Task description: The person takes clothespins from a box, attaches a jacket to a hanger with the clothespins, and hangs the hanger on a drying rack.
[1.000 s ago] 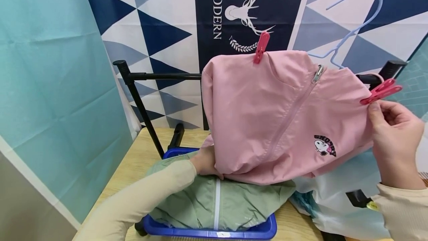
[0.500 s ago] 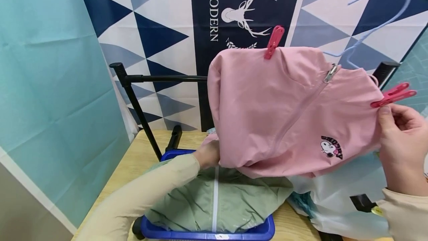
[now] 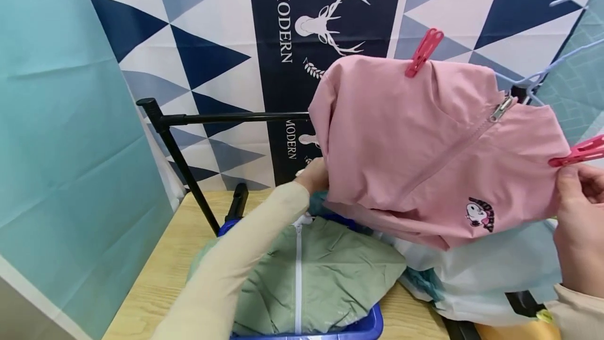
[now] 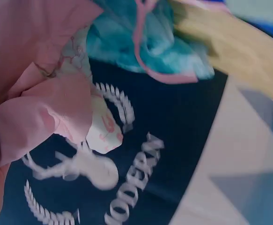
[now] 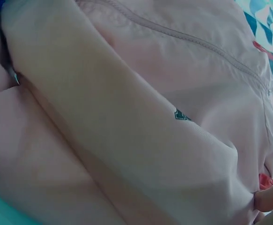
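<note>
A pink zip-up jacket with a cartoon dog patch is held tilted in the air on a pale blue hanger. Red clothespins clip it: one clothespin on the upper left, another clothespin on the right. My right hand pinches the jacket's right edge just below that pin; in the right wrist view a fingertip shows there. My left hand grips the jacket's left side, its fingertips hidden behind the cloth. The left wrist view shows a pink sleeve end with pale patterned lining.
Behind the jacket runs a black rack bar with a slanting post. Below, a green jacket with a white zip lies over a blue basket on a wooden table. A whitish plastic bag sits at right.
Both hands have carried the pink jacket and its hanger to the right in view. The left hand has risen, and more of the green jacket's zip shows.
</note>
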The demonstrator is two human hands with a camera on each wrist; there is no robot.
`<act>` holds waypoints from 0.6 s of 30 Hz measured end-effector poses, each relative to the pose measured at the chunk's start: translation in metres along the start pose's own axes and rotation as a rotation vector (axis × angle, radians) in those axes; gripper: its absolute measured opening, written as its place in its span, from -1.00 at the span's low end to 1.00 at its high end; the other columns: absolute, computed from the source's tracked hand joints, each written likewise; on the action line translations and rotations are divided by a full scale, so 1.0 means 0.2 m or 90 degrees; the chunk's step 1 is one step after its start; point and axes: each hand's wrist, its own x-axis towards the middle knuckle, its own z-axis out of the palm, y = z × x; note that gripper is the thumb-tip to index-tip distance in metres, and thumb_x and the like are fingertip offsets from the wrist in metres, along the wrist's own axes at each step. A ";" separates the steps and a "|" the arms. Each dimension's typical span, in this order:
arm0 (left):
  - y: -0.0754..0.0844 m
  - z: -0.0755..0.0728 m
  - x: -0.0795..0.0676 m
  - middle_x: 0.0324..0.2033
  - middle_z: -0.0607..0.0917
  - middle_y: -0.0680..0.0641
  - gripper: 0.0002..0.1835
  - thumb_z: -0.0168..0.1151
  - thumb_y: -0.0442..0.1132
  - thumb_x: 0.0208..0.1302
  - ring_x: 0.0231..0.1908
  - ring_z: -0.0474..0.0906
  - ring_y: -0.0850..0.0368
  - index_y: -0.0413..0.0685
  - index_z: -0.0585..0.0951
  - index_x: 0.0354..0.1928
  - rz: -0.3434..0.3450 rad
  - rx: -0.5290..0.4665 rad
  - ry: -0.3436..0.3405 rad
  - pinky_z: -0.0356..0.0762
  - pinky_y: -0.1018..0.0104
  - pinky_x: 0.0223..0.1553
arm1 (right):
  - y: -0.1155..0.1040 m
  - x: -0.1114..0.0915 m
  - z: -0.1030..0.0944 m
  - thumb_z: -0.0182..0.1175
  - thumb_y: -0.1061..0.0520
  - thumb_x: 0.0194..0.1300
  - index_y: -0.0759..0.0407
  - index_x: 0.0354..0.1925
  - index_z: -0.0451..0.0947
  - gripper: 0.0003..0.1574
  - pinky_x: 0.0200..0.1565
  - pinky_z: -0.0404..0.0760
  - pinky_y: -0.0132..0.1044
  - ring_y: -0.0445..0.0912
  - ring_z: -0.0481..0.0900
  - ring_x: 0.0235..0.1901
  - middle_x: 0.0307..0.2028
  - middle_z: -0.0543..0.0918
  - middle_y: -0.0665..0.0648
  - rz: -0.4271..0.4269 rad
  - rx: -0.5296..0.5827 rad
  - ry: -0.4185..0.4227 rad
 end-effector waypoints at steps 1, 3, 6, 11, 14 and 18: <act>-0.03 0.16 0.03 -0.41 0.68 -0.03 -0.94 0.01 -0.21 0.02 -0.30 0.65 0.05 0.04 0.47 -0.51 -0.003 -0.001 0.015 0.60 0.21 -0.22 | 0.00 0.00 -0.01 0.14 0.33 0.28 -0.07 -0.51 0.60 -0.66 -0.47 0.27 -0.64 -0.27 0.30 -0.47 -0.52 0.48 -0.09 0.003 -0.024 0.004; 0.00 0.33 0.06 -0.40 0.70 0.02 -0.89 -0.02 -0.19 0.09 -0.28 0.66 0.09 0.09 0.50 -0.51 -0.042 -0.019 -0.005 0.60 0.26 -0.20 | 0.00 -0.01 -0.03 0.13 0.28 0.32 -0.15 -0.48 0.59 -0.65 -0.45 0.26 -0.65 -0.30 0.31 -0.44 -0.49 0.46 -0.13 0.004 -0.092 0.009; -0.01 0.76 0.11 -0.41 0.68 0.11 -0.94 0.02 -0.17 0.00 -0.29 0.64 0.17 0.17 0.46 -0.54 -0.065 0.023 -0.018 0.59 0.30 -0.21 | 0.02 -0.03 -0.07 0.12 0.20 0.35 -0.23 -0.43 0.57 -0.68 -0.46 0.26 -0.68 -0.34 0.29 -0.46 -0.49 0.43 -0.21 -0.003 -0.178 0.016; 0.06 1.25 0.14 -0.33 0.72 0.20 -0.95 0.23 -0.08 -0.12 -0.20 0.64 0.26 0.25 0.55 -0.53 -0.122 0.030 -0.107 0.62 0.34 -0.14 | 0.11 -0.02 -0.18 0.09 0.12 0.39 -0.30 -0.34 0.54 -0.74 -0.47 0.25 -0.71 -0.39 0.28 -0.45 -0.46 0.39 -0.28 -0.002 -0.276 0.021; 0.18 1.12 0.11 -0.30 0.72 0.24 -0.96 0.25 -0.05 -0.03 -0.14 0.62 0.32 0.26 0.59 -0.49 -0.148 -0.012 -0.186 0.57 0.41 -0.07 | 0.22 0.04 -0.28 0.08 0.05 0.40 -0.33 -0.27 0.55 -0.80 -0.46 0.24 -0.74 -0.43 0.28 -0.45 -0.44 0.39 -0.32 -0.013 -0.299 0.022; 0.41 0.47 0.06 -0.23 0.68 0.19 -0.84 0.16 0.00 0.24 -0.10 0.56 0.32 0.16 0.55 -0.44 -0.139 -0.064 -0.400 0.49 0.46 0.02 | 0.33 0.10 -0.37 0.04 0.03 0.43 -0.35 -0.24 0.54 -0.78 -0.44 0.25 -0.79 -0.48 0.28 -0.48 -0.44 0.39 -0.37 -0.033 -0.302 0.001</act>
